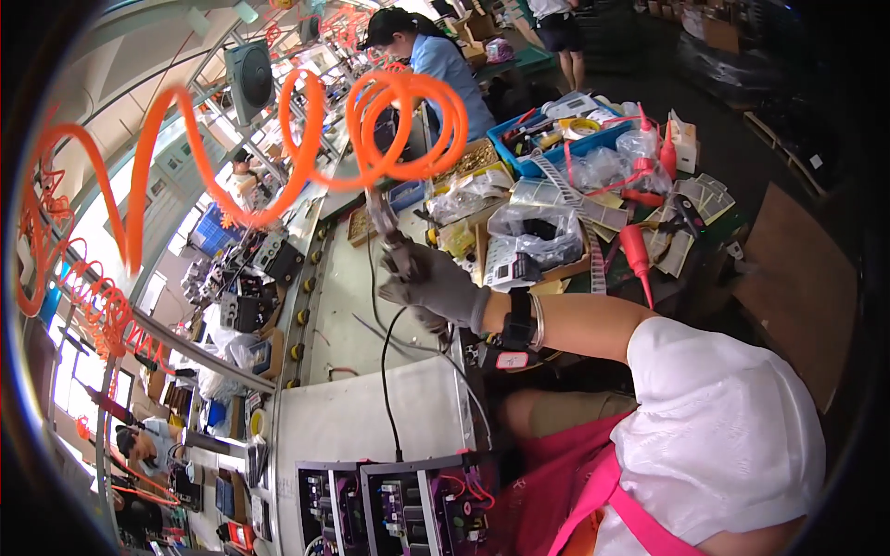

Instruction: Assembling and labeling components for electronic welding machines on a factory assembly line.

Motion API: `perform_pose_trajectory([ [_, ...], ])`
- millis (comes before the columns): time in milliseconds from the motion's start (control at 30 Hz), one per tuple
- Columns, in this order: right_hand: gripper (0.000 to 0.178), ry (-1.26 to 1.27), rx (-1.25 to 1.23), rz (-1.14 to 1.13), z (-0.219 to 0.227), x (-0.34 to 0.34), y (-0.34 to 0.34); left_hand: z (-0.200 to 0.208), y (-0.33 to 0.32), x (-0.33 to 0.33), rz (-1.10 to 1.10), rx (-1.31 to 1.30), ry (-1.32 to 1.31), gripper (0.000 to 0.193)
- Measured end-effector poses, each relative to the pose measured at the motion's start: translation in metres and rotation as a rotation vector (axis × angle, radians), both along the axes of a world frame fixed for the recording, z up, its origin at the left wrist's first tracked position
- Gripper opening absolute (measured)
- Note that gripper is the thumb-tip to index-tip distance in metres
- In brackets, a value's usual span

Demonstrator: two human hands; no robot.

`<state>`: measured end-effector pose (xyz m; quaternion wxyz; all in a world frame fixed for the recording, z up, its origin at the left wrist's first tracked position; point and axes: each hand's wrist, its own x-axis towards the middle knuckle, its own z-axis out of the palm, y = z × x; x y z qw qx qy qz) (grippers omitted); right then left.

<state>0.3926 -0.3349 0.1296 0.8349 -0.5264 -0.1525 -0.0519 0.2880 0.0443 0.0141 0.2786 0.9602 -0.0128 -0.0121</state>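
My right hand (431,289), in a grey glove, is raised over the workbench with its fingers wrapped round a grey metallic air tool (382,218). The tool's upper end meets an orange coiled air hose (408,167); its exact kind is partly hidden by the glove. A black strap (519,320) and bracelets circle that wrist. Below the hand, a black cable (386,389) runs across the pale bench top (371,408) to open dark-framed units (408,510) with purple circuit boards at the near edge. My left hand is not in view.
Right of the hand stand a box with a plastic liner (533,232), a blue bin (528,153) of tools and a red squeeze bottle (636,255). A metal rail (213,357) runs along the left. A co-worker (445,74) stands beyond the bench.
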Motion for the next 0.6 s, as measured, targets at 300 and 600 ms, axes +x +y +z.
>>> perform_pose_trajectory([
  [300,0.058,-0.147,0.72,0.259,0.087,-0.116,0.042,-0.005,-0.061,0.019,-0.105,-0.142,-0.087,0.043],
  [600,0.035,0.015,0.705,0.563,0.07,-0.179,0.11,-0.003,-0.073,-0.016,-0.064,-0.229,-0.143,0.043],
])
